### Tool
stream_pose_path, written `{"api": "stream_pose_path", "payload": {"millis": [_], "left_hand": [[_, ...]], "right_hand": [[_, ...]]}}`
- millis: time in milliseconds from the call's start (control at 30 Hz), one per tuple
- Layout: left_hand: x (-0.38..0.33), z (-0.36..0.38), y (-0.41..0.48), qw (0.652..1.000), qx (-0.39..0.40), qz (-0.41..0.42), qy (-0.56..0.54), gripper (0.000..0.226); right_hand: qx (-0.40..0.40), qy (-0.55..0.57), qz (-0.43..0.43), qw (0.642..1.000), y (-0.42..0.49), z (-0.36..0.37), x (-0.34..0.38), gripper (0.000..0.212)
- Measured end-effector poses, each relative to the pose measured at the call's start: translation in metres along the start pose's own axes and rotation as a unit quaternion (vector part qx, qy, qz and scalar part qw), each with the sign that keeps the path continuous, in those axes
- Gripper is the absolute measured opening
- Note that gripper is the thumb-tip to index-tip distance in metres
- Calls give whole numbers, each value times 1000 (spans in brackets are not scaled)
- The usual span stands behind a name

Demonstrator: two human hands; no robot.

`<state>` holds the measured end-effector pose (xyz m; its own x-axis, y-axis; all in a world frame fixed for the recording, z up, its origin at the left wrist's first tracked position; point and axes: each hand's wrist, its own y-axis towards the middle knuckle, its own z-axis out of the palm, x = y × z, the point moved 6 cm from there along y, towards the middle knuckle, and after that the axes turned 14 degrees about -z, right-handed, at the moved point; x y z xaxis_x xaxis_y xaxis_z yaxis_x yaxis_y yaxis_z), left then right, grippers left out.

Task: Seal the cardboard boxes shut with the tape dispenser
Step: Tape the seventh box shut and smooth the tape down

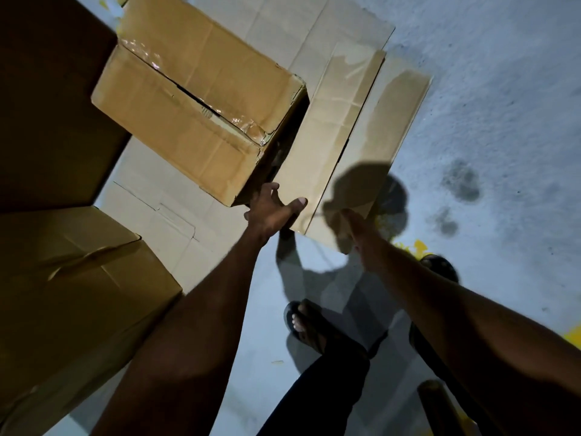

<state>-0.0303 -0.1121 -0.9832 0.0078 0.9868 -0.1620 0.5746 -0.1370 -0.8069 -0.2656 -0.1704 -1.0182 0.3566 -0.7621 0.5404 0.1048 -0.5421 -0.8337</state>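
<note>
– Grey concrete floor (487,121), cardboard sheets (283,26) spread over it. Where's the box?
– One cardboard box (201,102) sits on the sheets, upper middle. Its clear tape (248,127) follows a seam that gapes midway
– Hands?
– The left hand (270,212) is spread open at the box's near corner, thumb on a flattened carton (333,146) just beside it. The right hand (355,228) reaches that carton's near end, shadowed; I cannot tell its grip
– Around?
– Another closed box (78,278) lower left, a sandalled foot (305,322) below
</note>
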Motion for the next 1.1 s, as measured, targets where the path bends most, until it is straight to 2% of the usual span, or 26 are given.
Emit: {"api": "stream_pose_path", "payload": {"millis": [133,233,267,300,333,367,433,467,533,600,667,767,833,933,1033,1100], "left_hand": [[-5,-16,-64,998,22,-14,-53,105],[-21,-31,-119,994,25,-40,-97,107],[-27,-37,-138,990,34,-57,-123,97],[-28,-40,-150,985,45,-73,-147,82],[-24,-39,-156,979,56,-93,-173,78],[-26,-43,-167,973,65,-115,-187,87],[-34,-54,-196,965,97,-141,-200,96],[-43,-63,-214,961,112,-147,-205,88],[-73,-91,-266,953,147,-136,-226,55],[-90,-112,-310,936,178,-148,-266,32],[-98,-127,-341,915,199,-167,-309,24],[-109,-163,-386,890,205,-188,-360,30],[-117,-191,-410,889,193,-177,-375,33],[-134,-255,-458,892,160,-127,-403,24],[-149,-314,-495,881,110,-50,-458,25],[-153,-357,-536,860,53,18,-507,23]], "right_hand": [[-96,-27,-25,995,-56,-53,36,71],[-63,-19,9,998,-104,-82,74,100],[-56,-14,17,998,-119,-94,91,92],[-61,-13,28,998,-131,-106,102,73],[-77,-15,23,997,-147,-116,117,57],[-83,-30,19,996,-162,-127,134,59],[-72,-77,-9,994,-193,-137,166,83],[-67,-98,-24,993,-207,-141,181,80],[-83,-112,-49,989,-236,-150,213,56],[-90,-121,-59,987,-265,-156,246,59],[-107,-148,-70,981,-292,-158,278,72],[-99,-167,-110,975,-335,-157,334,79],[-89,-175,-155,968,-361,-151,370,81],[-74,-164,-211,961,-404,-134,428,86],[-56,-78,-260,961,-442,-120,482,91],[-1,-13,-246,969,-461,-107,501,95]]}}
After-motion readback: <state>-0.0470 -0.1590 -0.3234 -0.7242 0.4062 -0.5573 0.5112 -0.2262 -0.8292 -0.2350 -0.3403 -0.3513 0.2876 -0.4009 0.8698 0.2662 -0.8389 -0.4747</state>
